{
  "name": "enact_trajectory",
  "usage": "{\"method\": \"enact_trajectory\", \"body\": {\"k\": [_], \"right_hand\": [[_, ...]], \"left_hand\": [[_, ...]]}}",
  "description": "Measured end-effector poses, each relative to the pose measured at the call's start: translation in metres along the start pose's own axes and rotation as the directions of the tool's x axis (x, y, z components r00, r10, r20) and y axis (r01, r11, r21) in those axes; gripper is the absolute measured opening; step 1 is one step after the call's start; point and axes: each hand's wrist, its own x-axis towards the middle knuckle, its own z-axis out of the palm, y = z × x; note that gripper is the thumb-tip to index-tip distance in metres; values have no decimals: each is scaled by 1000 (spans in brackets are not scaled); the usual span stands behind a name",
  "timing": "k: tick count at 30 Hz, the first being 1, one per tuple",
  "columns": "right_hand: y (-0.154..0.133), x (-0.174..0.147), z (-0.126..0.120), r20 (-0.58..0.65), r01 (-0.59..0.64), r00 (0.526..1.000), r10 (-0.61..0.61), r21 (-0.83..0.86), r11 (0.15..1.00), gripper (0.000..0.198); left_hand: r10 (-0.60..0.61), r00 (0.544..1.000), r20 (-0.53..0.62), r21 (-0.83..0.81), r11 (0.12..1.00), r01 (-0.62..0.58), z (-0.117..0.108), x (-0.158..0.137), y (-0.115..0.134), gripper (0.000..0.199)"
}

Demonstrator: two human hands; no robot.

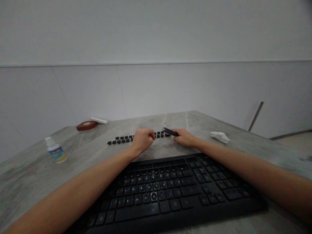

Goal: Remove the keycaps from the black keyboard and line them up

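A black keyboard lies under my forearms, with open key sockets showing in its upper rows. Beyond it, small black keycaps stand in two rows on the grey tabletop. Over the middle of those rows is my left hand, fingers curled closed; whatever they may pinch is hidden. My right hand grips a slim black tool with a small light-coloured tip, which points left over the right end of the rows. The tool's exact kind is unclear.
At the left stands a white spray bottle with a colourful label. A reddish-brown box and a white strip lie at the back left. Crumpled white tissue rests to the right. A pale wall rises behind the table.
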Motion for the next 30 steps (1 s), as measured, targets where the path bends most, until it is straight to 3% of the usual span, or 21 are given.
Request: {"method": "enact_trajectory", "body": {"k": [15, 20, 26, 30], "right_hand": [[1, 0, 1, -36, -17, 999, 17, 4, 1000, 53], [-1, -2, -3, -215, -39, 975, 46, 36, 999, 45], [-7, -5, -6, -383, -77, 914, 130, 150, 986, 31], [-23, -6, -14, -421, -60, 895, 150, 219, 974, 40]], "left_hand": [[15, 1000, -12, 0, 1000, -15, -1, 0, 1, 31], [43, 999, -21, -15, 999, -43, 1, 0, -2, 32], [197, 979, 59, -81, 978, -192, 4, -3, -3, 33], [384, 904, 188, -170, 919, -355, 4, -7, 2, 33]]}}
